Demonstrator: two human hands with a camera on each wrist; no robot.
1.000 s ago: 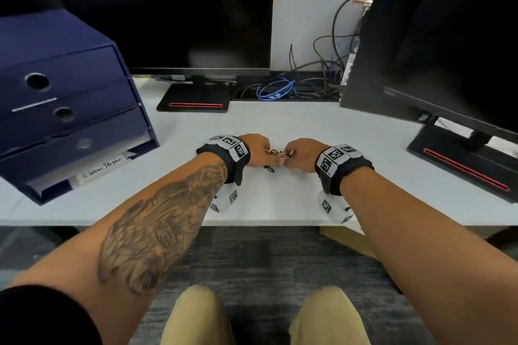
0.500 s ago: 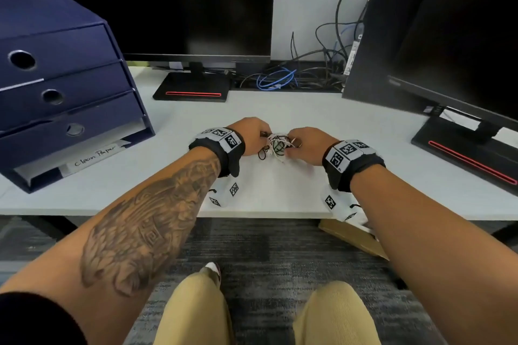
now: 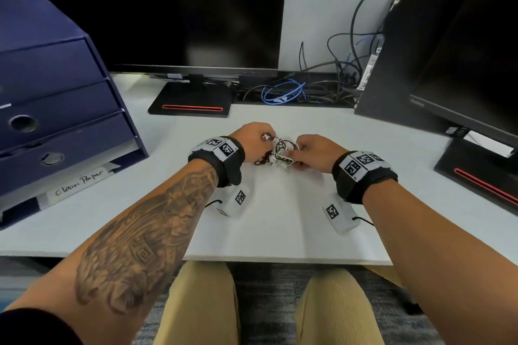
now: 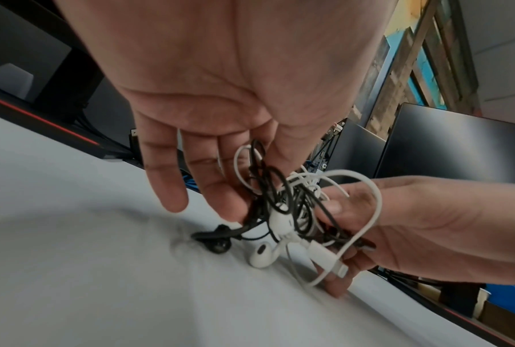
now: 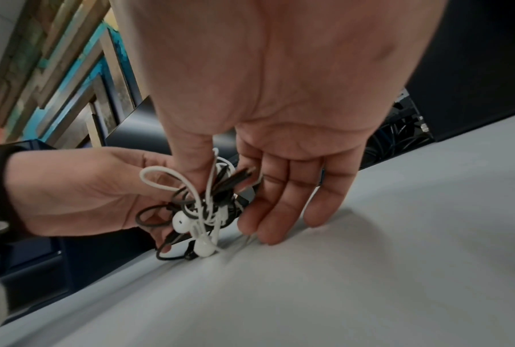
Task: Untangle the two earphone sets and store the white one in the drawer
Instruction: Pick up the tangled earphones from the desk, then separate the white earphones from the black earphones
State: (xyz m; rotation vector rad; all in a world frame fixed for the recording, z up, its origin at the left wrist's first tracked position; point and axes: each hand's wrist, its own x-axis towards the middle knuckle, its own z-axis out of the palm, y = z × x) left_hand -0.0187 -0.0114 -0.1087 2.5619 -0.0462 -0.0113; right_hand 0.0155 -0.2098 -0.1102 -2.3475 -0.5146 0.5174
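A tangle of white and black earphone cords [image 3: 281,150] sits between both hands at the middle of the white desk [image 3: 280,227]. My left hand [image 4: 250,187] pinches cords on the tangle's left side. My right hand [image 5: 223,187] pinches cords with thumb and forefinger, while its other fingers [image 5: 273,225] touch the desk. The white earbuds [image 4: 262,257] hang down onto the desk beside a black earbud [image 4: 217,244]. A white plug [image 4: 328,259] lies against the right hand's fingers. The blue drawer unit [image 3: 56,109] stands at the left with all its drawers closed.
Two dark monitors stand behind, one at centre [image 3: 168,8] and one at right [image 3: 462,50], each on a black base with a red stripe. Loose cables [image 3: 308,89] lie at the back of the desk. A paper tray labelled "Clean Paper" [image 3: 78,180] is under the drawers.
Both hands have stayed together at the desk's middle. The tangle between them has loosened, and more white and black loops show than a second ago.
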